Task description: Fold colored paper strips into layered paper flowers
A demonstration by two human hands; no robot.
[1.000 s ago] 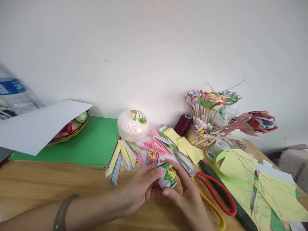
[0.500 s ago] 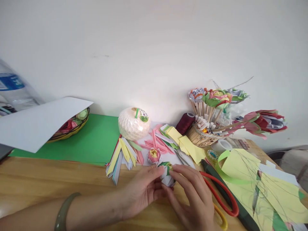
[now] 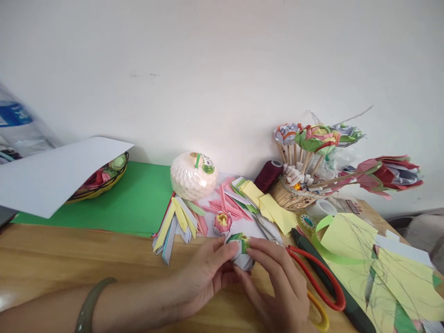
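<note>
Between my two hands is a small folded paper flower, white outside with green and yellow petals at its top. My left hand grips its left side, thumb on the upper edge. Fingers of my right hand press on its right side and rim; their undersides are hidden. Just beyond it sits a pink and yellow paper flower. Scissors with red and yellow handles lie beside my right hand, partly covered by it. Folded paper strips fan out to the left of the pink flower.
A foam-wrapped round fruit stands behind the strips. At the right are a basket of sticks and paper flowers, a maroon thread spool, yellow paper sheets and a dark green tool. White paper overhangs a flower basket.
The paper flower turns slightly in my hands and shows a little more of its top. My grip stays nearly the same. The whole view shifts slightly.
</note>
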